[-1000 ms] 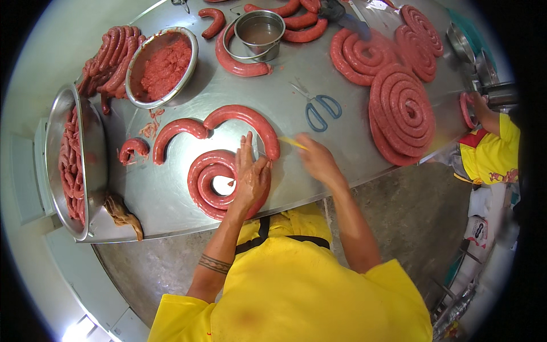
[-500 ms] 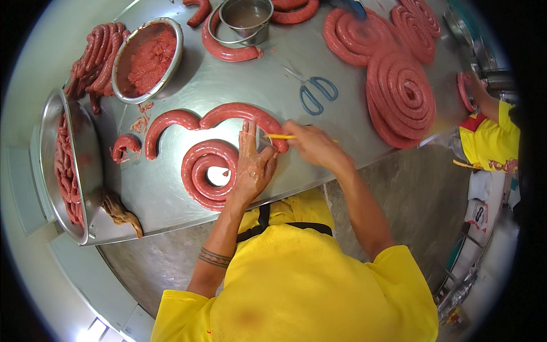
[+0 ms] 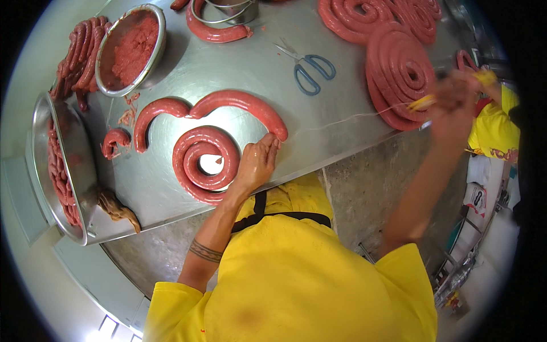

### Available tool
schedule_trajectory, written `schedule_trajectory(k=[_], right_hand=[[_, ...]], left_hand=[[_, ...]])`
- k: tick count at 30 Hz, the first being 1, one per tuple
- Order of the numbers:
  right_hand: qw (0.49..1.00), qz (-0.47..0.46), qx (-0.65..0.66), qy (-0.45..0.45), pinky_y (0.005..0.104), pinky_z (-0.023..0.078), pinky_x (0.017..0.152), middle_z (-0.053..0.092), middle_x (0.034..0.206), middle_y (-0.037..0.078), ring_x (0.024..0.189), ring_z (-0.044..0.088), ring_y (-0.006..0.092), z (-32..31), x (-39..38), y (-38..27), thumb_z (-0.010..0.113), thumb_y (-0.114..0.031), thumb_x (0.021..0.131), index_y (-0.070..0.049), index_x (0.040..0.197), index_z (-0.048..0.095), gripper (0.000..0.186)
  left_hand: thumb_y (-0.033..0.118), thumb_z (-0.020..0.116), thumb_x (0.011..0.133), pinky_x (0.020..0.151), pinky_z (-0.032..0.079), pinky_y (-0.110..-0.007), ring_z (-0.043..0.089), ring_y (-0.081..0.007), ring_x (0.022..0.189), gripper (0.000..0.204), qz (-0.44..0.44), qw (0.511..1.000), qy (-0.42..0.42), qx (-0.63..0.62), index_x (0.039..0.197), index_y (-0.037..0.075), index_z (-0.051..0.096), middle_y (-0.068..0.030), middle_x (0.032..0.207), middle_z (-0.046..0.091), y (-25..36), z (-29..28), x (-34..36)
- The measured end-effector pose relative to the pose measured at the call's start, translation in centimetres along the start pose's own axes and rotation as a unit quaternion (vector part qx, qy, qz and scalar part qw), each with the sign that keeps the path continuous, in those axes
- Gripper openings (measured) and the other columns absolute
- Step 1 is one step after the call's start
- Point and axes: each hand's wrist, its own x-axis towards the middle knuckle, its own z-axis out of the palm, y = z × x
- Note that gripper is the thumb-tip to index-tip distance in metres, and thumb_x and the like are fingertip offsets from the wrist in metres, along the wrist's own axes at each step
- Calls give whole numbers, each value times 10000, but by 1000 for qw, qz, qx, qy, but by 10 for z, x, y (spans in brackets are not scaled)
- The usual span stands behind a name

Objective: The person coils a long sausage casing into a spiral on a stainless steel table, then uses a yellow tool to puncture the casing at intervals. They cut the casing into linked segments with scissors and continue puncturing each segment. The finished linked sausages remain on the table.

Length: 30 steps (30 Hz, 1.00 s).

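Note:
My left hand is closed at the right end of a curved raw sausage, fingers pinching it. My right hand, smeared by motion, is raised at the right, holding a slim yellow tool. A thin pale thread stretches between my two hands. Left of my left hand lies a sausage coil; a shorter curved piece adjoins the long one. Blue-handled scissors lie open beyond my hands.
A steel table carries large sausage coils at right, a bowl of mince, piled sausages, a steel bucket and a basin at left. Another person in yellow stands at the right edge.
My right hand has swung right and away from my left hand with the yellow tool, drawing out the thread. My left fingers have curled at the sausage end. The view has shifted.

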Motion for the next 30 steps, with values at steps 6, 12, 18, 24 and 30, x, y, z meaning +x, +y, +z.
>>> schedule_trajectory(k=[6,12,18,24,30], right_hand=[[965,9,90,247,244,384,598,461,789,-67,664,426,41,-103,-70,-26,521,-237,1072,-72,1228,548,228],[870,392,-299,7,315,491,705,606,978,54,799,600,165,-50,-111,119,494,-177,1053,-92,1395,460,354],[799,27,-476,-366,460,494,875,627,1173,237,1065,634,358,77,27,150,618,-44,911,-46,1202,560,296],[876,-79,-417,-227,424,500,922,596,1224,208,1078,623,369,98,-7,108,582,-41,946,-18,1160,602,216],[956,-33,260,134,251,468,652,596,915,2,742,515,97,-43,-33,-12,541,-179,1033,-43,1100,601,163]], left_hand=[[153,516,1026,651,468,-387,606,-232,697,216,-127,991,30,-34,917,-14,598,-179,840,674,-6,4,9],[53,466,1027,954,500,-373,641,-315,1107,149,-192,873,69,-443,976,1,596,-200,1262,639,-21,-6,-2],[36,599,929,999,390,-584,534,-409,1202,108,105,932,216,270,1021,5,646,-255,1269,548,-17,-15,-22],[55,523,986,714,505,-387,636,-365,754,151,-91,978,98,-160,1075,42,645,-182,865,661,-12,-14,-27],[132,527,1025,631,528,-422,686,-362,677,140,-38,995,18,91,1000,18,603,-196,806,689,-17,20,4]])
